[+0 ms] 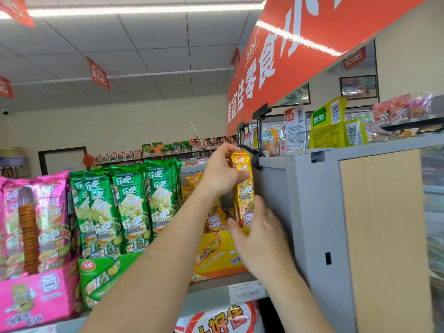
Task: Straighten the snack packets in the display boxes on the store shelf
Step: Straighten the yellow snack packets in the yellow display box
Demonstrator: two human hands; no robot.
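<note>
- Nearest the lens: two bare forearms reaching up to the yellow display box point(217, 257) on the shelf point(206, 284).
- Far left of that box: pink packets point(36, 212), then green packets point(125, 207) standing in their own boxes.
- Left hand point(219, 173) pinches the top of an upright yellow packet point(243, 188) above the box.
- Right hand point(260, 239) has fingers wrapped round that packet's bottom, right against the grey end panel point(312, 212).

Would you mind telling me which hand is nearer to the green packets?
Left. The left hand grips the yellow packet near its top, just right of the green packets; the right hand grips its bottom, farther right.
</note>
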